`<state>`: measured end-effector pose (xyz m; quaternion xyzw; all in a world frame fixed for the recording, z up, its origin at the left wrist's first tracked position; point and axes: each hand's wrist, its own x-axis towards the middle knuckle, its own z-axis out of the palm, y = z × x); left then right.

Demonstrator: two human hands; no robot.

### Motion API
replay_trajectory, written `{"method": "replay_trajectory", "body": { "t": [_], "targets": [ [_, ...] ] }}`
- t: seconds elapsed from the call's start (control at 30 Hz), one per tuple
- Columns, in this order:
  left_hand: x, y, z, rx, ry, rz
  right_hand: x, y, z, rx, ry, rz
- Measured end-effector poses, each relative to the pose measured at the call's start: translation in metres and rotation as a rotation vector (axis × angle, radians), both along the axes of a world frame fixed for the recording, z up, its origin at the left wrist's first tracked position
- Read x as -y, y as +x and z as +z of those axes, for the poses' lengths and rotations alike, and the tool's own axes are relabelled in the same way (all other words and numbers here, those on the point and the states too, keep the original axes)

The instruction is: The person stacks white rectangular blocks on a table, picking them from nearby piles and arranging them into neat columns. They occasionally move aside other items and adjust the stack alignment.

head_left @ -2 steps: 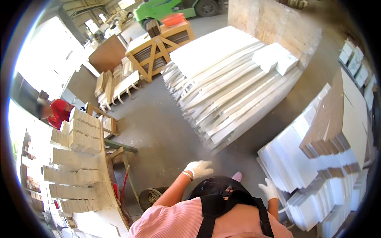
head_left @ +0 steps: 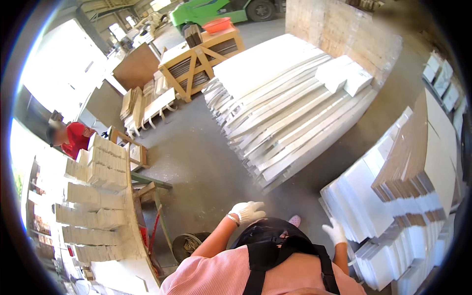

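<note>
My left hand point(head_left: 249, 212), in a white glove, is held out over the floor in front of me with its fingers stretched and nothing in it. A bracelet circles that wrist. My right hand point(head_left: 335, 231), also gloved in white, has its fingers apart and is bare of any object. It is right beside a stack of white panels point(head_left: 356, 204) leaning at my right; whether it touches them I cannot tell. Brown-edged boards point(head_left: 405, 160) rest above and behind those panels. White pieces point(head_left: 388, 255) stand stacked nearer to me on that side.
Ahead is a large pile of long white strips point(head_left: 290, 118) with white blocks point(head_left: 339, 76) on top. At left, a bench point(head_left: 133, 216) bears stacked pale pieces point(head_left: 105, 169); a person in red point(head_left: 76, 137) stands beyond it. A bucket point(head_left: 186, 244) and wooden crate point(head_left: 196, 66) are also there.
My right hand has shifted slightly, its fingers now a little higher beside the white panels. The view has moved slightly. My left hand stays stretched out.
</note>
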<state>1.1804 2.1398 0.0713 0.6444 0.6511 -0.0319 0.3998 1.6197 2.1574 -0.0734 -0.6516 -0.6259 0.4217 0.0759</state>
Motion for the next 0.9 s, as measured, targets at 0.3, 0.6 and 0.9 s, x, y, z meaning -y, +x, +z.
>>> {"method": "replay_trajectory", "body": {
  "t": [0.3,0.6,0.9],
  "targets": [
    [-0.076,-0.011,0.002,-0.041,-0.047,0.257,-0.262,-0.048,0.020,-0.018,0.391,0.187],
    [-0.277,-0.028,-0.019,-0.012,0.122,0.305,-0.446,-0.051,0.018,0.123,0.324,0.095],
    [-0.387,-0.039,-0.024,-0.093,0.114,0.353,-0.648,-0.007,0.051,0.317,0.601,-0.175]
  ]
}}
